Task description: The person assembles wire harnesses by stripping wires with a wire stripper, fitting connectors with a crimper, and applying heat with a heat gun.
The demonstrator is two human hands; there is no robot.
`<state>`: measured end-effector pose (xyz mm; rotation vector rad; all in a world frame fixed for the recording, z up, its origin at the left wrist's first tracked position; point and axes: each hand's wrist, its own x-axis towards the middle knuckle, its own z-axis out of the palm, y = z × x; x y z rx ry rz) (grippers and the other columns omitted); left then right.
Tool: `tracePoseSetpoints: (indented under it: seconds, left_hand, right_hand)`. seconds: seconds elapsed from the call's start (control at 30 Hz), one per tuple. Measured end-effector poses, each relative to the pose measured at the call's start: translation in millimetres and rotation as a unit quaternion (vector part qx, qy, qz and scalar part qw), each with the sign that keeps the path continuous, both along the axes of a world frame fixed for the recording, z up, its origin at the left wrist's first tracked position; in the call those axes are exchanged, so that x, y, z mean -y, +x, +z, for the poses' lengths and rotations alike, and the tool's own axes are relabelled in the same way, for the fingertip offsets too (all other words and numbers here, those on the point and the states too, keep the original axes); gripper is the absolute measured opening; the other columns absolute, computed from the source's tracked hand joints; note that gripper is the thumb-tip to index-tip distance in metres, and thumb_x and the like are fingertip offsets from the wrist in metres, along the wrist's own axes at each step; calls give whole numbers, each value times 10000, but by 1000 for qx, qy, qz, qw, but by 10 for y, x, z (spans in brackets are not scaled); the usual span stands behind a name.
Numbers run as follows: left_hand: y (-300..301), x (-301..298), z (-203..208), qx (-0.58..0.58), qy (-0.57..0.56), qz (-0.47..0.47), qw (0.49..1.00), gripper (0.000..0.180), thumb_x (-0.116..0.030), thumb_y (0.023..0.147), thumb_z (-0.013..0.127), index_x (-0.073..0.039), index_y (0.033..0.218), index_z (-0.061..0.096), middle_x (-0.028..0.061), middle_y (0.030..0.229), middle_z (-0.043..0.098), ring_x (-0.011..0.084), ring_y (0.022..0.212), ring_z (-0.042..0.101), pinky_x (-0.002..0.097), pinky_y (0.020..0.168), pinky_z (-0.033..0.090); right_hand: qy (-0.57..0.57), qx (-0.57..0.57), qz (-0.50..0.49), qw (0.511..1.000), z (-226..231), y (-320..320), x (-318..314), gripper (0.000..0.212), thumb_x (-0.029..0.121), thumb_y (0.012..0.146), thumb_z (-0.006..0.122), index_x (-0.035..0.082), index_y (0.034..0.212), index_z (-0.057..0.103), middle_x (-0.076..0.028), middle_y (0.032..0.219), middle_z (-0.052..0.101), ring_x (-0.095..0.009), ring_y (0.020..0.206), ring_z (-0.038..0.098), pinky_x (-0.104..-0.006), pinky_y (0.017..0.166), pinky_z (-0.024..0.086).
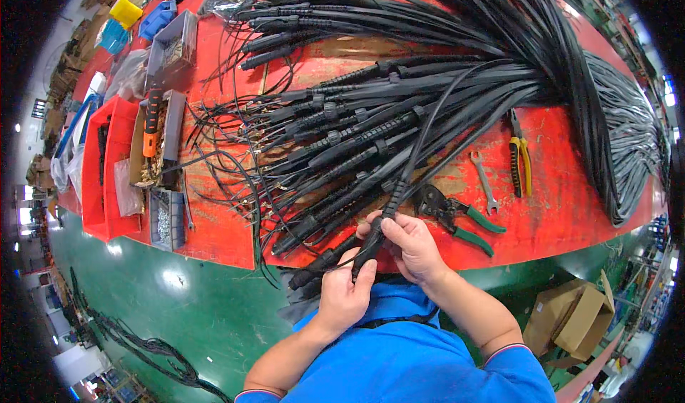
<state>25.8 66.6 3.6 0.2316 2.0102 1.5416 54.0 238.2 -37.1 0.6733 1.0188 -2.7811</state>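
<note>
Near the front edge of the red table, a black cable with a thick ribbed sleeve end (394, 202) is between my two hands. My right hand (415, 245) is closed on the sleeve, thumb and fingers pinching it. Lower on the same end, my left hand (345, 289) has its thumb and fingers closed around the black part. A large bundle of similar black cables (335, 143) fans out beyond, with thin wires and brass-coloured tips (267, 150) at the left. Green-handled cutters (460, 217) lie just right of my right hand.
A wrench (485, 182) and yellow-handled pliers (520, 162) lie to the right. Red bins (114, 167), a grey tray of screws (167, 219) and an orange-handled screwdriver (150, 125) stand at the left. A cardboard box (571, 317) and loose black cables (146, 346) are on the green floor.
</note>
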Motion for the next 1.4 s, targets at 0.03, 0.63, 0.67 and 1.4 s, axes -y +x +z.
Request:
tracePoseSetpoints:
  seconds: [0.03,0.63,0.67,1.4]
  left_hand:
    - [4,-2,-18,-3,14,-17,1000,290,-213,1064,623,17,1234,671,-72,772,532,70,676,470,256,595,415]
    - [-34,-9,-34,-87,30,11,996,207,-124,953,712,-29,1135,682,69,742,620,155,649,599,331,612,497]
    - [-37,-9,-24,-120,26,19,992,218,-116,940,723,-27,1135,681,86,751,634,189,642,614,341,617,505]
    - [-149,-10,124,-101,37,15,994,260,-65,918,739,16,1165,723,89,995,757,121,875,669,321,795,546]
  right_hand:
    - [9,0,3,1000,-2,0,13,344,257,1051,648,3,1282,641,-155,1215,715,-257,1155,689,-425,1022,555]
    - [-106,-28,6,994,18,-7,67,465,323,1111,470,-25,1413,533,-211,1304,675,-317,1224,654,-477,1095,503]
    - [-95,-31,-1,995,18,-3,71,465,323,1111,470,-25,1413,533,-211,1304,675,-317,1224,654,-477,1095,503]
    - [145,27,36,988,182,-120,200,310,309,1088,526,11,1139,597,-167,1070,735,-222,1002,706,-363,945,550]
